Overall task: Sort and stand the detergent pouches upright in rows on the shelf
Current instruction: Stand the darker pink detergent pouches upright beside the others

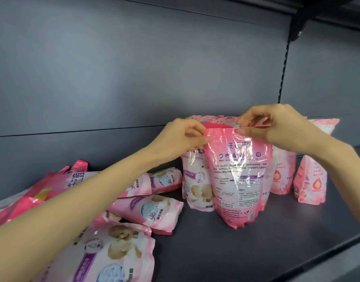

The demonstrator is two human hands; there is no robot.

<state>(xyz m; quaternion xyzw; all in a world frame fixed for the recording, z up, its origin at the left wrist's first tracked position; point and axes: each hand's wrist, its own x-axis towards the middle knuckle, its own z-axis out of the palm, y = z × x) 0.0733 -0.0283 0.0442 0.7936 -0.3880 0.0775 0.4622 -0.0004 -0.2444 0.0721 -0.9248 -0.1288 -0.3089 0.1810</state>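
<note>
Shelf (276, 231): loose pouches (146, 210) lie flat at left end. Held pouch (238, 180) stands mid-shelf, upright ones behind. Left hand (181, 137) & right hand (276, 127) pinch its top corners. Prob. heavy, floppy, slick film; grip the stiff seam.

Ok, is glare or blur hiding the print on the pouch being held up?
Head view: glare streaks across the held pouch wash out its top edge and some small print, between the left hand and right hand. The lying pouch nearest the camera is soft. The wide-angle lens slants the shelf lines.
</note>
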